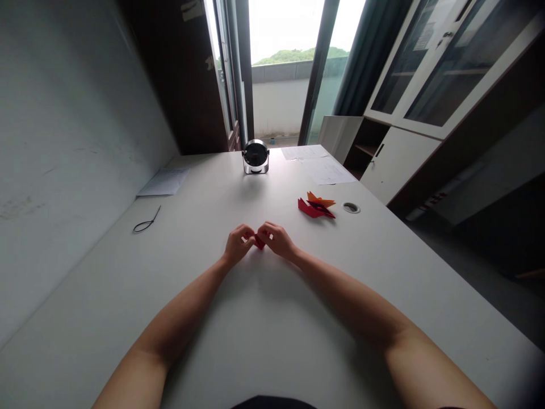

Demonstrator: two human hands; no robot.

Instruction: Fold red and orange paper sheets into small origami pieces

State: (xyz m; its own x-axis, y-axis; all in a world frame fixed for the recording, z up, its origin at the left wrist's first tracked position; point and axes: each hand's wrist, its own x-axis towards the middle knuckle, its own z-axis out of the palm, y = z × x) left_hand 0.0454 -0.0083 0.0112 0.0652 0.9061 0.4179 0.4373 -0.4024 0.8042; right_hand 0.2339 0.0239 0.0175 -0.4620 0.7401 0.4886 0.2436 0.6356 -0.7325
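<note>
Showing between both grips (239, 245) (277, 239), red paper (259, 243)

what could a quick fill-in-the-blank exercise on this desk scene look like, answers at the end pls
1. The small folded-paper shape held by the left hand and the right hand is ____ in colour.
2. The pile of pointed folded-paper pieces, to the right of both hands, shows red and ____.
3. The thin black looped cable tie lies to the ____ of both hands.

Missing words: red; orange; left
</note>
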